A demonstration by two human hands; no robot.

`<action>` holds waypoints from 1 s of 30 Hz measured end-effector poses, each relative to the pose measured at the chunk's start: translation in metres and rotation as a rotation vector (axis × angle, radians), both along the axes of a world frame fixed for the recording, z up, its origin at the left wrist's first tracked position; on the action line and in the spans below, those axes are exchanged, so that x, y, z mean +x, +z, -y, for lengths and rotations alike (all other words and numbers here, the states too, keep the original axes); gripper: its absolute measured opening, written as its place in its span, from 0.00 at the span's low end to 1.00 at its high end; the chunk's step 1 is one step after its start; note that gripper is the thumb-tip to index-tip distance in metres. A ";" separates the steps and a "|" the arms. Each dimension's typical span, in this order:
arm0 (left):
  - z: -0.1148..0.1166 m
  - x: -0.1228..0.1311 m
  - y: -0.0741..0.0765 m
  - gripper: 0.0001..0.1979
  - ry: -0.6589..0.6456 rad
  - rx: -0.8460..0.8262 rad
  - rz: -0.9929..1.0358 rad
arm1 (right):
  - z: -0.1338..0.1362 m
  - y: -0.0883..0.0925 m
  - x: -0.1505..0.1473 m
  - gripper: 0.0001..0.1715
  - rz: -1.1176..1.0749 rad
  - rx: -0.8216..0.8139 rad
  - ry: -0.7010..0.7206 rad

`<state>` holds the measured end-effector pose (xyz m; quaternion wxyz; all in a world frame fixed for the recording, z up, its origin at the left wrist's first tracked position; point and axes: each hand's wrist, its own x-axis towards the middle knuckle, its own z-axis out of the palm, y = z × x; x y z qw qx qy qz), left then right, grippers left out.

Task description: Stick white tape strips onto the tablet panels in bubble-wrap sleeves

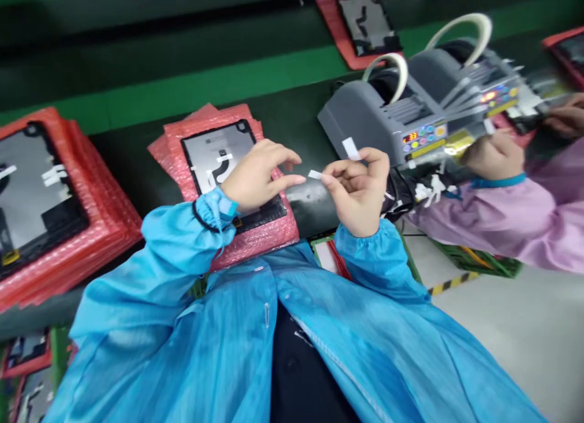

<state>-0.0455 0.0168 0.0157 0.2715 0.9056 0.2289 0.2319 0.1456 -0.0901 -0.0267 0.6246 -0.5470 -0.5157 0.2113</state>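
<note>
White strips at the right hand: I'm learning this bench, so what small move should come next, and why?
Probably have the left hand pinch the lower strip by its free end: that hand is open just short of it, while the right hand holds both this strip and the upper strip at its fingertips.

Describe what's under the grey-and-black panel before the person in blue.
Red bubble wrap shows under the panel, stacked in layers. Whatever lies between those layers is covered, and the left hand blocks part of the panel from view.
</note>
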 end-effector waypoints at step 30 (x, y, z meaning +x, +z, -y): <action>-0.008 -0.013 -0.038 0.12 0.551 -0.174 -0.375 | -0.098 -0.037 -0.022 0.31 0.046 -0.526 0.431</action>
